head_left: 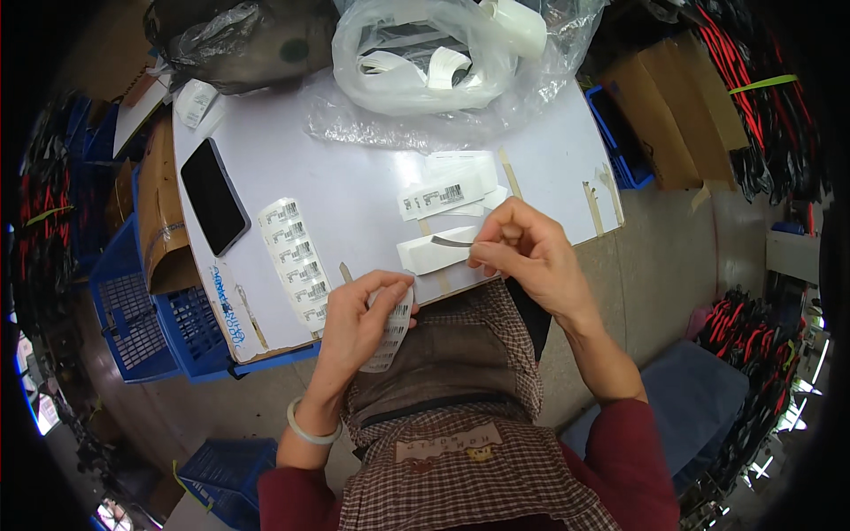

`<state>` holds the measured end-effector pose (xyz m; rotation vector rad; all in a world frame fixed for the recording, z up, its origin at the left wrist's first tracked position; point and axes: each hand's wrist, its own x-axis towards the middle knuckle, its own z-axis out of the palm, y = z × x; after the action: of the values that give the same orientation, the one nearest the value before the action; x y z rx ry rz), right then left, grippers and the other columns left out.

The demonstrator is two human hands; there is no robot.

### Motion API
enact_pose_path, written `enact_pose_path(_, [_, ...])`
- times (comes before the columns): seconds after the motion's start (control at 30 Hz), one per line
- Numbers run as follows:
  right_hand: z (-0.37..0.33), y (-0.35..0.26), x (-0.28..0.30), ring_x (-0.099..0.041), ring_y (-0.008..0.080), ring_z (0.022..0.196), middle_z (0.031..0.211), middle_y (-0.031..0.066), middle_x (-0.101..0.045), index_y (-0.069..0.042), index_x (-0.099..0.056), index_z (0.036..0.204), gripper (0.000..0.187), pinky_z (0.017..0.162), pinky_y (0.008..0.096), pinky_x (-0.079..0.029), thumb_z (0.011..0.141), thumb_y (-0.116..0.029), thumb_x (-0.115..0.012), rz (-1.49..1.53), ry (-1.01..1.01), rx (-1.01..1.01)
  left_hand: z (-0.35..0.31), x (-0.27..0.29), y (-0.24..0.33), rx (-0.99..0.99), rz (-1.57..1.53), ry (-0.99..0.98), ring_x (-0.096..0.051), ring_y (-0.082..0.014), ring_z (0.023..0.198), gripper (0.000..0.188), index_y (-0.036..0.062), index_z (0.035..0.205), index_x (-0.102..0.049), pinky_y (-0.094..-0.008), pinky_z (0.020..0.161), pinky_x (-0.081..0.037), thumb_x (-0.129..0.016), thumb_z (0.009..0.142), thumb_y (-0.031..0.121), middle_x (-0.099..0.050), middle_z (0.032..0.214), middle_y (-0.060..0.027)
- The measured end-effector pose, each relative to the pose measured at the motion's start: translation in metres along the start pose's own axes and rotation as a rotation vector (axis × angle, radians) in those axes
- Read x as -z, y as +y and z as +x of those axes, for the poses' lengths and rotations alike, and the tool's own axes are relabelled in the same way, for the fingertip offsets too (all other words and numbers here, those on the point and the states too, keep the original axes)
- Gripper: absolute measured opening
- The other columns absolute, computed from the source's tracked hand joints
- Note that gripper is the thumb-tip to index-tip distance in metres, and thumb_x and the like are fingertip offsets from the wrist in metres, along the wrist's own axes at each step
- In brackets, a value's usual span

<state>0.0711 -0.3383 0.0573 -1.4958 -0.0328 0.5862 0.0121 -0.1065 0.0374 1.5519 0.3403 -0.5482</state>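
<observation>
My left hand [365, 320] is closed at the table's front edge, gripping a strip of barcode labels [387, 348] that hangs down over my apron. With thumb and forefinger pinched, my right hand [524, 257] holds the end of a thin, curved dark strip [452, 242]; its kind is too small to tell. Right under that strip lies a blank white card [425, 257], near the front edge. Just beyond it is a loose pile of white cards [440, 196], the top one bearing a barcode label. A second strip of barcode labels [297, 261] lies flat to the left of my left hand.
A black phone [215, 196] rests on the white table [354, 186] at left. Clear plastic bags [425, 97] with white rolls inside cover the back, beside a black bag [248, 49]. Blue crates [142, 301] and cardboard boxes [668, 111] flank the table.
</observation>
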Motion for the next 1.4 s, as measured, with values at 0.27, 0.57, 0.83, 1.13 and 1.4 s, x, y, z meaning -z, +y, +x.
enact_pose_path(0.27, [0.006,-0.001,0.001,-0.057,0.0039,0.066,0.079,0.0026,-0.066,-0.003,-0.060,0.088,0.011,0.058,0.0196,-0.043,0.089,-0.009,-0.069,-0.351,-0.015,0.076,0.032,-0.005,0.002,-0.045,0.440,0.089,-0.052,-0.0056,0.048,0.035,-0.0029,0.067,-0.068,-0.0224,0.044,-0.038,-0.069,0.088,0.025,-0.061,0.053,-0.0050])
enact_pose_path(0.57, [0.014,0.019,-0.014,-0.058,0.0078,0.060,0.070,0.0043,-0.064,0.000,-0.058,0.086,0.012,0.054,0.0236,-0.044,0.089,-0.007,-0.067,-0.365,0.043,0.024,0.033,-0.013,0.006,-0.048,0.456,0.185,-0.058,-0.0181,0.045,0.029,-0.0031,0.071,-0.070,-0.0317,0.049,-0.045,-0.069,0.081,0.024,-0.060,0.051,-0.0132])
enact_pose_path(0.83, [0.015,0.017,-0.023,-0.066,0.0236,0.062,0.068,0.0142,-0.064,0.003,-0.054,0.085,0.013,0.056,0.0341,-0.048,0.086,-0.003,-0.066,-0.465,0.108,0.093,0.038,-0.002,-0.002,0.023,0.307,0.033,-0.060,-0.0104,0.051,0.024,-0.0051,0.074,-0.068,-0.0237,0.048,-0.045,-0.065,0.088,0.014,-0.065,0.060,-0.0084])
enact_pose_path(1.13, [0.017,0.014,-0.023,-0.065,0.0265,0.061,0.066,0.0162,-0.063,0.003,-0.053,0.084,0.014,0.056,0.0362,-0.048,0.086,-0.003,-0.066,-0.512,0.101,0.077,0.037,-0.001,0.001,0.033,0.264,0.003,-0.060,-0.0106,0.052,0.025,-0.0052,0.074,-0.068,-0.0232,0.048,-0.046,-0.066,0.088,0.016,-0.065,0.061,-0.0086])
enact_pose_path(1.4, [0.020,0.015,-0.023,-0.060,0.0171,0.058,0.064,0.0099,-0.063,0.001,-0.055,0.085,0.012,0.052,0.0317,-0.045,0.087,-0.005,-0.065,-0.616,0.112,0.128,0.041,-0.006,0.000,-0.036,0.446,0.051,-0.055,-0.0094,0.047,0.032,-0.0028,0.066,-0.068,-0.0243,0.045,-0.042,-0.067,0.089,0.020,-0.060,0.052,-0.0068])
